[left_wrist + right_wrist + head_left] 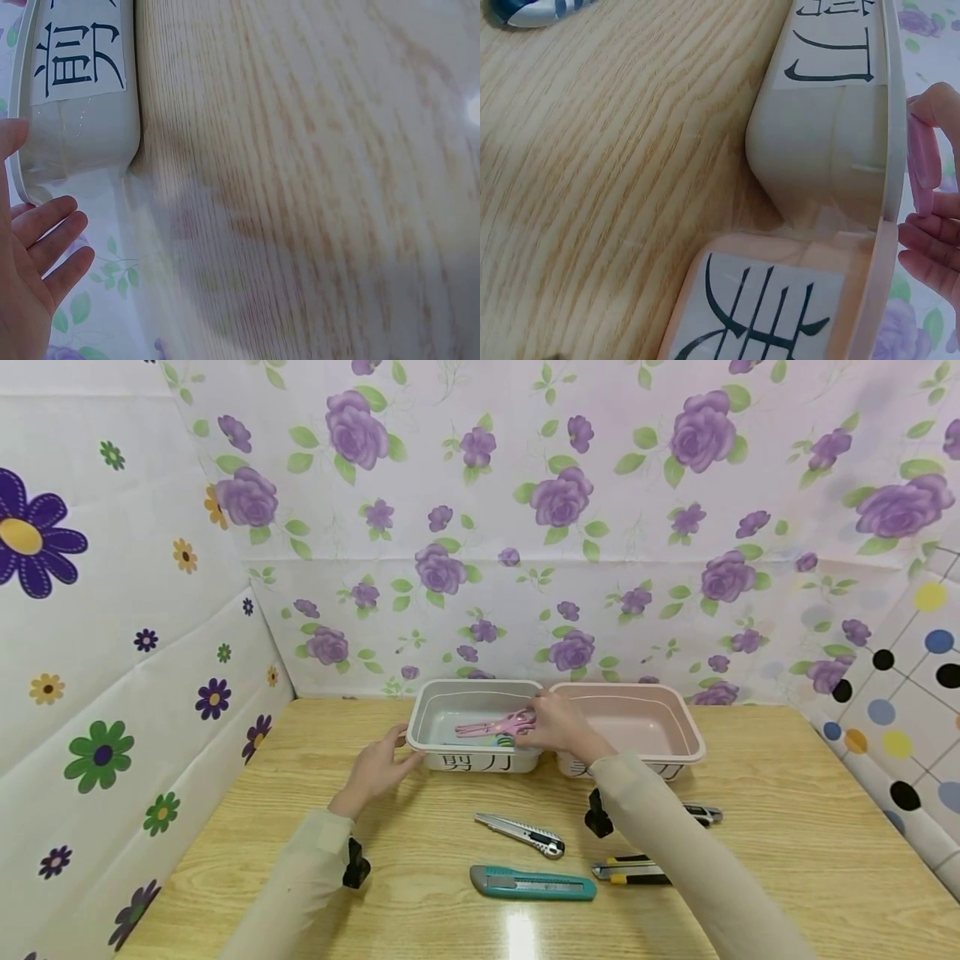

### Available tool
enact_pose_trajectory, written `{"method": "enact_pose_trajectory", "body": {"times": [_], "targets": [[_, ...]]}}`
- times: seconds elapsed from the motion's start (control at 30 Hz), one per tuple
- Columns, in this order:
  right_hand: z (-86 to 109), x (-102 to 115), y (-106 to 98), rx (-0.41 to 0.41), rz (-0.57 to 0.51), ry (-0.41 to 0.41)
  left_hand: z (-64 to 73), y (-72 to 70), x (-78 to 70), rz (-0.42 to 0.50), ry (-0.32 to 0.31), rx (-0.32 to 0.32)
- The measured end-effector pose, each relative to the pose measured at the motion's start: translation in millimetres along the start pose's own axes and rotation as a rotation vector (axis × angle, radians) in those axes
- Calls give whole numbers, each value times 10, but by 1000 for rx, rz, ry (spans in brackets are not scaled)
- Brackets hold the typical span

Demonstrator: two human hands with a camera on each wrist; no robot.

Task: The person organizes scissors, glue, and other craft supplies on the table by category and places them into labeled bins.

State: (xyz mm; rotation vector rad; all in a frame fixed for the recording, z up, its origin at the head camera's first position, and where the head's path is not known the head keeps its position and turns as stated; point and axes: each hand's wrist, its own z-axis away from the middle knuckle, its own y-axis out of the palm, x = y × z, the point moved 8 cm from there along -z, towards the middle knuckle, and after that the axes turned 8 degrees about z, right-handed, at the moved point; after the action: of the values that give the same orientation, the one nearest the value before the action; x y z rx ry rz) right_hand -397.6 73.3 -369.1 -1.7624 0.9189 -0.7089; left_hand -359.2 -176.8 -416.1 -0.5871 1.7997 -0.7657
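Note:
Pink scissors (495, 725) are pinched by their handles in my right hand (558, 724), over the pale grey bin (536, 757). The pink handle (924, 154) shows beside the bin's rim in the right wrist view. Under the scissors lie blue and green items (504, 740), partly hidden. My left hand (375, 770) touches the same bin's left front corner. In the left wrist view, its thumb (13, 136) is against the rim and its other fingers (56, 240) are extended past the corner. The bin's front carries a label (79, 56) with black characters.
A pinkish bin (678, 727) stands right against the grey one. In front lie a silver utility knife (521, 833), a teal one (534, 884), yellow-and-black ones (633, 870) and another knife (703, 814), partly behind my right arm. Patterned cloth (480, 560) hangs behind.

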Motion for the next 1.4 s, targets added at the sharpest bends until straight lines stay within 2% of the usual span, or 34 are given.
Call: {"method": "enact_pose_trajectory", "body": {"times": [0.23, 0.57, 0.87, 1.07, 1.4], "targets": [[-34, 60, 32, -22, -33, -6, 4, 0, 16, -7, 1, -2], [-86, 71, 74, -27, 38, 34, 5, -11, 0, -3, -8, -4], [-130, 102, 133, -23, 79, 22, -1, 3, 21, -7, -6, -2], [-165, 119, 120, -38, 145, 10, -1, -5, 15, -8, -3, -5], [-163, 106, 152, -14, 187, 25, 3, 3, 20, -4, -2, 2]]}}
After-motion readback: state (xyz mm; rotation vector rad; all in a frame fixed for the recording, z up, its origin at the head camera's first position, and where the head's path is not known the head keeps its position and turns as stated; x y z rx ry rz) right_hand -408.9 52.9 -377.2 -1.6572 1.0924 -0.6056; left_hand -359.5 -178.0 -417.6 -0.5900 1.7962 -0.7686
